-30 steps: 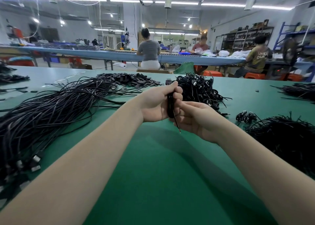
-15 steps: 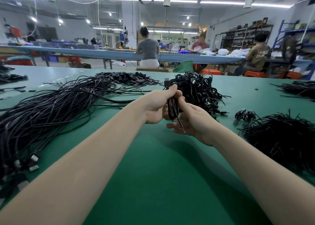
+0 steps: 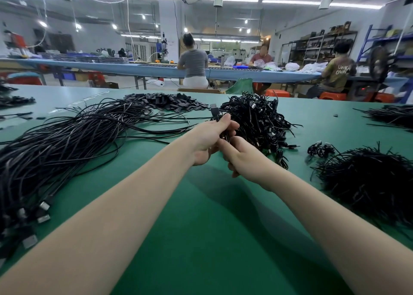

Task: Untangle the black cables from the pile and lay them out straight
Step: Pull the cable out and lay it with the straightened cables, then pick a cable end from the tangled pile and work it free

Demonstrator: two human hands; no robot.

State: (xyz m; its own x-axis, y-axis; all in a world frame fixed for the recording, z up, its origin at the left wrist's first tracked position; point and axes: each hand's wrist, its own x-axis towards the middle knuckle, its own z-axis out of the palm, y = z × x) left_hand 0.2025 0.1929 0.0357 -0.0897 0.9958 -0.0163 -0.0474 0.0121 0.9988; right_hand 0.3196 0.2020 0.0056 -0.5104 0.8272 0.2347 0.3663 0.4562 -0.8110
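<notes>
Left hand (image 3: 210, 138) is gripping a coiled black cable (image 3: 224, 136), USB plug (image 3: 214, 109) protruding above. Right hand (image 3: 242, 158) is pinching the same coil, beside the tangled pile (image 3: 257, 118) on the green table (image 3: 201, 227).

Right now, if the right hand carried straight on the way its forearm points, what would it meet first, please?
Most likely the tangled heap of coiled black cables just beyond the right hand, though depth is hard to judge from this single view.

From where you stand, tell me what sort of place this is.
Most likely a cable assembly workshop: heaps of black cables cover a long green table, and seated workers face a second long bench under strip lights.
</notes>
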